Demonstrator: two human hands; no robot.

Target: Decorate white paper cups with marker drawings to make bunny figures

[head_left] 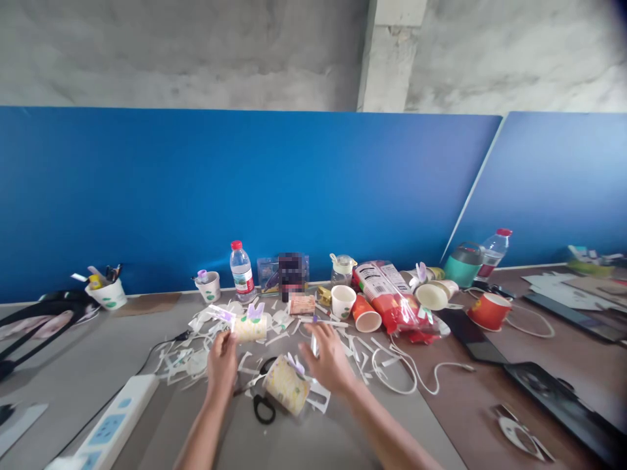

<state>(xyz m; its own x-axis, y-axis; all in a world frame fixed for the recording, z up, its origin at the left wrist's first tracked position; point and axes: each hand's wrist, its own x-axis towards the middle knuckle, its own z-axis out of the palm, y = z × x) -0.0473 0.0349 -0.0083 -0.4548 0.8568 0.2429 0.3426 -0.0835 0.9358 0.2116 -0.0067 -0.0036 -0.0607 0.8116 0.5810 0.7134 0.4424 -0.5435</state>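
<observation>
My left hand (223, 358) is closed, fingers curled, just left of a yellow-patterned paper cup (252, 328) lying on its side with purple paper pieces (255, 312) on it. What the fingers hold, if anything, is hidden. My right hand (329, 358) has its fingers apart, reaching over the desk. Beside its thumb and index finger is a slim white stick with a purple tip (314, 338); whether they touch it I cannot tell. Between my forearms lie a second patterned cup (287, 385), tilted, and black-handled scissors (264, 410), partly behind that cup.
White paper scraps (189, 359) litter the desk. Behind stand a water bottle (241, 274), a white paper cup (343, 302), an orange cup (366, 315) and a red food bag (386, 297). A power strip (117, 424) lies left; a white cable (416, 378) loops right.
</observation>
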